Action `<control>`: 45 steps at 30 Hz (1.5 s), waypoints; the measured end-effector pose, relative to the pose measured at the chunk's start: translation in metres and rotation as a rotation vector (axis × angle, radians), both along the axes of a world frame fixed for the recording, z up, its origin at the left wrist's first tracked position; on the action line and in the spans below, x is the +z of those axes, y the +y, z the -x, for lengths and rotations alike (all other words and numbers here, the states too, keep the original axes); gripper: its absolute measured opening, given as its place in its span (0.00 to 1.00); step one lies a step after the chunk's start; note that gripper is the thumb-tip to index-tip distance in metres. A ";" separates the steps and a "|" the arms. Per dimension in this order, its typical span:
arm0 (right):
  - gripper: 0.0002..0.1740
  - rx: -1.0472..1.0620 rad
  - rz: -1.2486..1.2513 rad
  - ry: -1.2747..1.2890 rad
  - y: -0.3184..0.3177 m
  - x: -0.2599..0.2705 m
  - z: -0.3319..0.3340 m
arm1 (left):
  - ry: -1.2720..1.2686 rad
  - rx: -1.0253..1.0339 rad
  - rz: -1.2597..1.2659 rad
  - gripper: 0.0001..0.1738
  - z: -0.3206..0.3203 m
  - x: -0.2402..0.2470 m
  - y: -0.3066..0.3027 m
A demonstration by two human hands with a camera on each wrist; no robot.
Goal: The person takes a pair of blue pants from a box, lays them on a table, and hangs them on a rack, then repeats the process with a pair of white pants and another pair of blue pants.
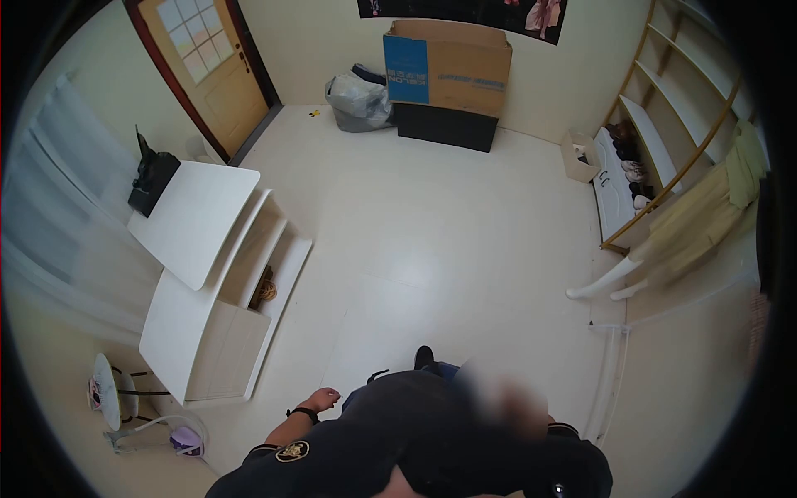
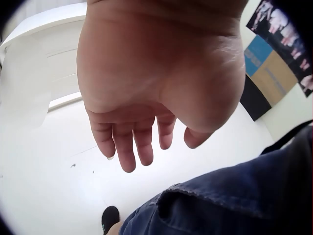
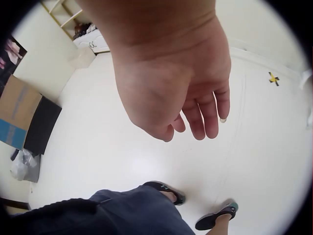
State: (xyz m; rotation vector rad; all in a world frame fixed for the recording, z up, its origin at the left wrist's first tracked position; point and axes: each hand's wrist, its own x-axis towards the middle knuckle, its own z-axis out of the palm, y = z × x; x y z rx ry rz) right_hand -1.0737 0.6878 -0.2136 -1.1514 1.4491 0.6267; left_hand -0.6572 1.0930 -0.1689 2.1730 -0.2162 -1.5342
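Observation:
The left hand, a black band at its wrist, hangs beside the body in the head view, nearest the white desk. In the left wrist view the same hand has its palm showing and fingers loosely hanging, holding nothing. The right hand hangs with relaxed fingers over the floor in the right wrist view, also holding nothing. In the head view the right hand's area is blurred. Dark blue shorts and black shoes show below the hands.
A white desk stands at the left, a wooden door behind it. At the back are a cardboard box on a black box and a plastic bag. Right: shelves, a shoe cabinet, mannequin legs.

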 end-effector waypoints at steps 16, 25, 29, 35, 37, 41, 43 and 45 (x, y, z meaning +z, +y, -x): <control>0.11 -0.199 0.288 -0.207 -0.199 0.018 -0.174 | 0.083 0.045 0.041 0.17 -0.158 -0.043 -0.190; 0.16 -0.297 0.079 0.099 -0.222 0.057 -0.199 | 0.028 -0.150 -0.074 0.17 -0.341 -0.051 -0.330; 0.12 -0.581 0.237 -0.051 -0.277 0.072 -0.253 | -0.120 0.195 0.145 0.15 -0.422 -0.022 -0.435; 0.12 -0.444 0.076 0.058 -0.339 0.049 -0.286 | -0.175 0.109 0.355 0.14 -0.479 -0.031 -0.538; 0.12 -0.468 0.037 0.098 -0.362 0.028 -0.289 | -0.142 0.099 0.295 0.15 -0.478 -0.032 -0.552; 0.12 -0.433 -0.035 0.100 -0.442 -0.005 -0.317 | -0.058 -0.026 0.103 0.17 -0.465 -0.051 -0.548; 0.12 -0.353 -0.051 0.067 -0.492 -0.016 -0.338 | 0.067 -0.128 -0.109 0.20 -0.455 -0.016 -0.566; 0.13 -0.303 0.057 0.019 -0.561 -0.007 -0.377 | 0.038 -0.773 0.015 0.21 -0.474 -0.064 -0.562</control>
